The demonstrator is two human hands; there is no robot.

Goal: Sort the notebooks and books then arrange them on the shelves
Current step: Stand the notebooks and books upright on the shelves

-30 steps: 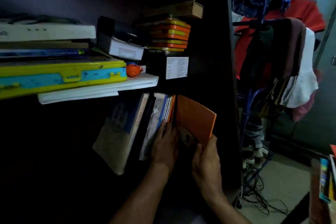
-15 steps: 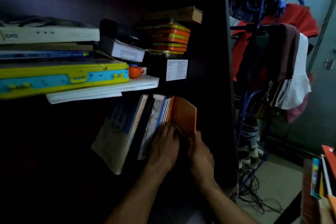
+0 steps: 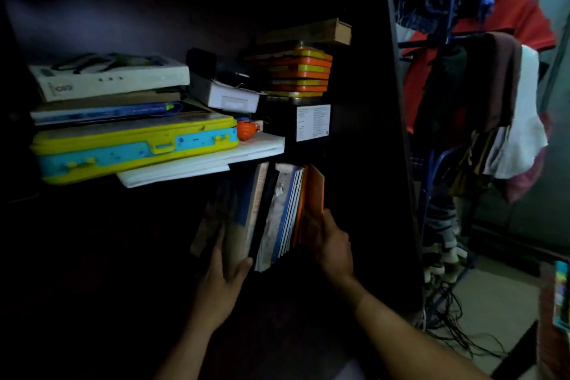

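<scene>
A thin orange notebook (image 3: pixel 314 194) stands upright at the right end of a short row of books on the dark lower shelf, touching the blue-and-white thin books (image 3: pixel 285 213) beside it. The right hand (image 3: pixel 331 244) presses against the notebook's lower outer face; whether its fingers curl around the edge is hidden in shadow, so the grip there cannot be told. At the row's left end, the left hand (image 3: pixel 220 284) holds a large tan-and-blue book (image 3: pixel 237 216), thumb on its near face and fingers wrapped around its far side, while the book leans leftward.

The row looks only partly tidy: the orange notebook appears shelved, but the leaning books probably need straightening. More books (image 3: pixel 559 299) show at the far right edge of view, so sorting likely remains.

On the shelf above, near its front edge, lies a yellow and blue plastic case (image 3: pixel 132 145) atop white folded sheets (image 3: pixel 209 157), with flat white boxes (image 3: pixel 108 77) stacked over it. Toward that shelf's right end sits a pile of orange and yellow tins (image 3: pixel 299 74). Beyond the cabinet's right wall stands a rack of hanging clothes (image 3: pixel 481 86).
</scene>
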